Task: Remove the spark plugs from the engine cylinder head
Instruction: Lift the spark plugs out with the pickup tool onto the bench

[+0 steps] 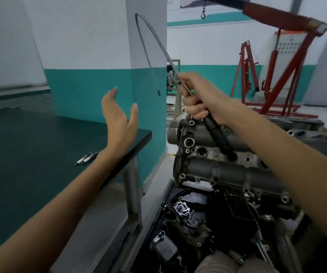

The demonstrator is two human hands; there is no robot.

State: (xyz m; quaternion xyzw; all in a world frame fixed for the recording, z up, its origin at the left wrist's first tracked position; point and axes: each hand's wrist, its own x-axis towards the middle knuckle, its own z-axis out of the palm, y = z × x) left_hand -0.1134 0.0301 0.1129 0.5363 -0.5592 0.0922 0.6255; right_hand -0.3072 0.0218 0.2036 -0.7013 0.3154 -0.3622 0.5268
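Gripped in my right hand (195, 99) is a flexible pickup tool (216, 134): fingers curled round it where the thin metal shaft meets the black handle, the black end angled down into a plug well on top of the engine cylinder head (217, 166), the springy shaft arching up and over to the left against the pillar. My left hand (119, 115) is raised over the workbench corner, palm turned inward, fingers straight and relaxed, thumb apart, holding nothing. Two spark plugs (86, 158) lie side by side on the dark green workbench (30, 154), near its right edge, white insulators showing; whether another plug sits on the tool's tip I cannot tell, as it is hidden in the well. Another well to the left of the tool stands open. Below the head a black tray (158, 223) holds assorted dark engine parts and a pale gasket (182, 208). The bench stands on a grey metal leg (133, 194) against a pillar (107, 75) painted white above and teal below; the far walls carry the same teal band. A red engine hoist (277, 75) stands at the right on a pale floor, its hook (203, 13) hanging near the top of the view.
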